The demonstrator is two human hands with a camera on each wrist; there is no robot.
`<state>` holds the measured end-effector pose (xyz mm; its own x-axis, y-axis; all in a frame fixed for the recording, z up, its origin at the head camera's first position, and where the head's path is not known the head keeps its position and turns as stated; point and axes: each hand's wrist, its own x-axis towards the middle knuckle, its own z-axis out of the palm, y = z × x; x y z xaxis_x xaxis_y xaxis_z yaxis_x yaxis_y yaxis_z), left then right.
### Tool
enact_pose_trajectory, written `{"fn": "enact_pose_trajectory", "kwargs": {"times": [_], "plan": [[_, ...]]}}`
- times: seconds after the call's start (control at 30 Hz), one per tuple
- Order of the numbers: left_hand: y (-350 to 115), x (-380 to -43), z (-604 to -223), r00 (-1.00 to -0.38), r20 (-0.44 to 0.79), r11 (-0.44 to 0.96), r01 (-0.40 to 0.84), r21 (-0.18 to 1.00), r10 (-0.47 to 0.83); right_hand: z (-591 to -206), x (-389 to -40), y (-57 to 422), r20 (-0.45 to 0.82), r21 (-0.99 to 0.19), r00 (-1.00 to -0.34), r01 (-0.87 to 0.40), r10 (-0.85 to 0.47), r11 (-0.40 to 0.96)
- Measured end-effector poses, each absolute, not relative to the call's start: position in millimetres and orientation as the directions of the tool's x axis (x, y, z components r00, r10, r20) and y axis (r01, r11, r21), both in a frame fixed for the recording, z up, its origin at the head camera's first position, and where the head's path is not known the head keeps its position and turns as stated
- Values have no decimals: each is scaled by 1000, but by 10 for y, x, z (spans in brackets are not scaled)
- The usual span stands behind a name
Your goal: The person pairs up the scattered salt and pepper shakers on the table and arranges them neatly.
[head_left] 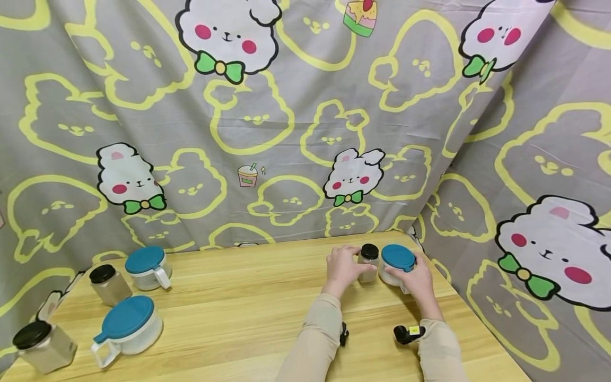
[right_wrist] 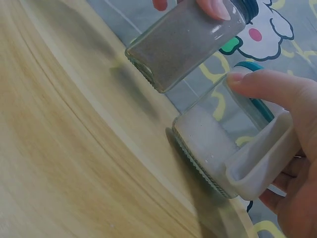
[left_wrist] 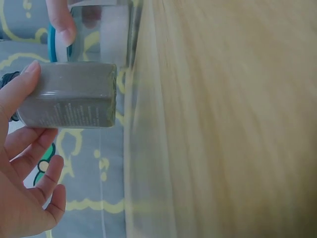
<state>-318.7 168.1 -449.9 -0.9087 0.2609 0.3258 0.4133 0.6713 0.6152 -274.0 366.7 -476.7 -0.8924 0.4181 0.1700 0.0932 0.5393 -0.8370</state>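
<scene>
At the right rear of the table, my left hand (head_left: 341, 268) grips a small glass jar with a black lid (head_left: 369, 251) between thumb and fingers. Greyish-brown powder fills this jar (left_wrist: 74, 96), and small print runs along one side. Beside it, my right hand (head_left: 421, 280) holds a round glass seasoning pot with a blue lid (head_left: 398, 257) and a white handle. White contents show low in the pot (right_wrist: 203, 136). In the right wrist view both containers stand upright relative to the tabletop, and the black-lidded jar's shadow lies apart from its base.
On the table's left side stand two black-lidded jars (head_left: 111, 286) (head_left: 50, 350) and two blue-lidded pots (head_left: 148, 268) (head_left: 136, 331) with white handles. The wooden table (head_left: 229, 318) meets a patterned grey curtain (head_left: 286, 159) at the back and right.
</scene>
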Motion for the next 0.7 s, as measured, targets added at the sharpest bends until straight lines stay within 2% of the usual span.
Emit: {"fn": "enact_pose_trajectory", "kwargs": {"times": [0.7], "plan": [[1773,-3173,-4515,-921,279,685,389,616,272,-4772,-2725,3688,109,-834,-903,144,415,533]]}}
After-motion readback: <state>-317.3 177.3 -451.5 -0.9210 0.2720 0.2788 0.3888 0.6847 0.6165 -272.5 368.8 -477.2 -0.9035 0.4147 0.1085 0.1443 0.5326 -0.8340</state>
